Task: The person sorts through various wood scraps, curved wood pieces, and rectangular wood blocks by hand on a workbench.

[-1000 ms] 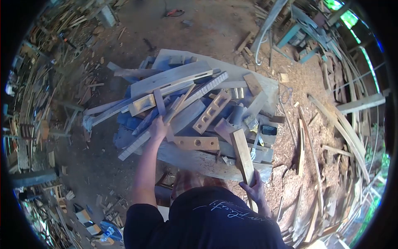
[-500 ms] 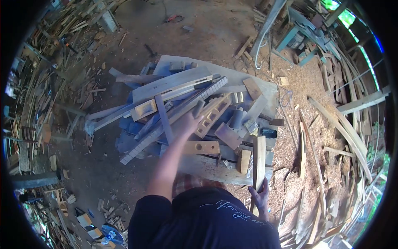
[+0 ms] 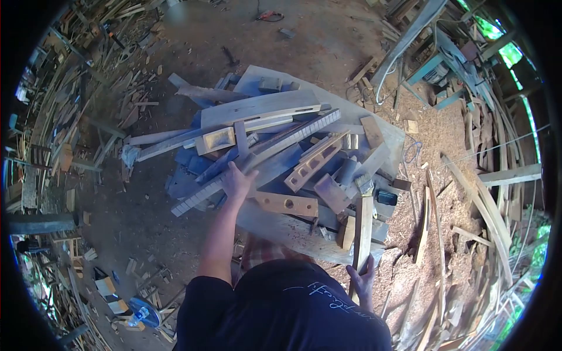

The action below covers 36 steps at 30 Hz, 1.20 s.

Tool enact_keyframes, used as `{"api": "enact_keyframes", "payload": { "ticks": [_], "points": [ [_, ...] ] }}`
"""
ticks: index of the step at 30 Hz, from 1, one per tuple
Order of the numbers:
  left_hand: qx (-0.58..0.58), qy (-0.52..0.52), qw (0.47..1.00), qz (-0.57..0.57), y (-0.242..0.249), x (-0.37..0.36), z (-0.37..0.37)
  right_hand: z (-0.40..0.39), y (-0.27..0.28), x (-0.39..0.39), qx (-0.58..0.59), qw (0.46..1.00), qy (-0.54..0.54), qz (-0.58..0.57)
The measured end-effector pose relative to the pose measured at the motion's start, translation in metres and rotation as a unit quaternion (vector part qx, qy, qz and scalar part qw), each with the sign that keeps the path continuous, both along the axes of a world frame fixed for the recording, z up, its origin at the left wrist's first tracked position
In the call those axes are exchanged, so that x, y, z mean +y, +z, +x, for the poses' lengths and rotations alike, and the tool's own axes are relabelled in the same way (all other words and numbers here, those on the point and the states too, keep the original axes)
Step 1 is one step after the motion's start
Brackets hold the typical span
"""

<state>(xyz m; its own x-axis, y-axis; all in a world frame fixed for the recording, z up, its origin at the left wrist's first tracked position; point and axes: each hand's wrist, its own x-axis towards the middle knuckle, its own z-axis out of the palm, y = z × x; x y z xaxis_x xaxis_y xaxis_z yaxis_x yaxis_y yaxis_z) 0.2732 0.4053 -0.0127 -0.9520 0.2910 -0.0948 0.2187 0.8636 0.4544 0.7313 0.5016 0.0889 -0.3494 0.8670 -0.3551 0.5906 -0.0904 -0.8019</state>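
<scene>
My left hand (image 3: 236, 182) lies over the long notched wooden strip (image 3: 275, 147), thumb spread away from the fingers. Whether the fingertips press on the strip is hard to see. Just beyond it is a short dark plank (image 3: 240, 138). To the right of the hand are a wooden block with round holes (image 3: 275, 202) and a wooden piece with a row of cut-out slots (image 3: 314, 162). My right hand (image 3: 363, 276), low at the right, is closed around a long squared wooden bar (image 3: 363, 225) that points away from me.
The worktable (image 3: 269, 229) carries a heap of boards and offcuts, with a wide slotted board (image 3: 257, 109) at the back. A paintbrush (image 3: 364, 186) and a small dark container (image 3: 386, 197) lie at its right. Wood shavings (image 3: 404, 251) and long planks (image 3: 483, 199) cover the ground to the right.
My left hand has moved left and back toward me, from near the slotted piece to the notched strip. The short dark plank now sits farther away. My right hand keeps hold of the bar.
</scene>
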Motion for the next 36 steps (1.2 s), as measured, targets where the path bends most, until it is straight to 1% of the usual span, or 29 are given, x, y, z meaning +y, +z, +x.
{"api": "enact_keyframes", "payload": {
  "ticks": [3, 5, 7, 10, 14, 16, 19, 20, 21, 23, 24, 25, 27, 29, 30, 31, 32, 34, 35, 36],
  "points": [
    [-0.039, -0.025, 0.998, -0.03, 0.0, -0.004, -0.012, -0.016, 0.005, 0.006, -0.002, 1.0, 0.024, -0.005],
    [-0.065, -0.036, 0.996, -0.05, -0.001, -0.009, -0.018, -0.027, 0.011, 0.01, -0.014, 0.998, 0.061, 0.02],
    [-0.059, -0.06, 0.996, -0.03, -0.002, -0.018, -0.022, -0.035, 0.017, 0.011, -0.021, 0.998, 0.064, 0.012],
    [-0.048, -0.074, 0.996, -0.008, 0.003, -0.03, -0.02, -0.039, 0.01, 0.01, 0.007, 0.997, 0.065, 0.028],
    [-0.04, -0.087, 0.995, 0.009, 0.002, -0.024, -0.026, -0.036, -0.001, 0.008, -0.001, 0.998, 0.062, 0.021],
    [0.026, -0.11, 0.991, 0.079, -0.004, -0.014, -0.033, -0.035, -0.002, 0.006, -0.011, 0.998, 0.061, 0.024],
    [0.046, -0.098, 0.988, 0.108, 0.004, -0.006, -0.043, -0.04, 0.004, 0.002, -0.012, 0.997, 0.067, 0.039],
    [0.079, -0.107, 0.987, 0.089, -0.001, -0.008, -0.05, -0.043, 0.009, 0.001, -0.017, 0.997, 0.068, 0.033],
    [0.085, -0.109, 0.986, 0.09, 0.002, -0.01, -0.057, -0.044, 0.01, 0.0, -0.023, 0.997, 0.069, 0.026],
    [0.054, -0.11, 0.991, 0.056, 0.007, -0.018, -0.072, -0.04, 0.001, -0.003, -0.018, 0.998, 0.058, 0.02],
    [0.085, -0.108, 0.989, 0.056, -0.001, -0.024, -0.082, -0.042, 0.003, -0.005, -0.022, 0.998, 0.057, 0.019],
    [0.086, -0.111, 0.989, 0.055, 0.002, -0.028, -0.092, -0.043, 0.004, -0.008, -0.027, 0.998, 0.054, 0.017],
    [0.137, -0.116, 0.981, 0.072, 0.005, -0.036, -0.108, -0.041, 0.002, -0.013, -0.02, 0.999, 0.043, 0.01],
    [0.165, -0.15, 0.972, 0.075, 0.012, -0.04, -0.119, -0.04, -0.002, -0.018, -0.018, 0.999, 0.035, -0.01],
    [0.183, -0.167, 0.966, 0.067, -0.002, -0.044, -0.128, -0.046, 0.004, -0.021, -0.018, 0.999, 0.034, 0.0],
    [0.203, -0.184, 0.96, 0.06, -0.017, -0.041, -0.133, -0.045, 0.005, -0.019, -0.068, 0.996, 0.048, -0.02],
    [0.206, -0.203, 0.955, 0.072, -0.01, -0.031, -0.126, -0.043, 0.0, -0.02, -0.067, 0.997, 0.048, -0.007],
    [0.126, -0.246, 0.959, 0.069, 0.017, -0.028, -0.106, -0.035, -0.019, -0.024, -0.063, 0.997, 0.048, 0.004],
    [0.115, -0.258, 0.957, 0.068, 0.021, -0.023, -0.098, -0.045, -0.007, -0.023, -0.056, 0.996, 0.036, -0.057],
    [0.073, -0.268, 0.954, 0.112, 0.023, -0.018, -0.087, -0.04, -0.016, -0.023, -0.053, 0.997, 0.036, -0.036]
  ]
}}
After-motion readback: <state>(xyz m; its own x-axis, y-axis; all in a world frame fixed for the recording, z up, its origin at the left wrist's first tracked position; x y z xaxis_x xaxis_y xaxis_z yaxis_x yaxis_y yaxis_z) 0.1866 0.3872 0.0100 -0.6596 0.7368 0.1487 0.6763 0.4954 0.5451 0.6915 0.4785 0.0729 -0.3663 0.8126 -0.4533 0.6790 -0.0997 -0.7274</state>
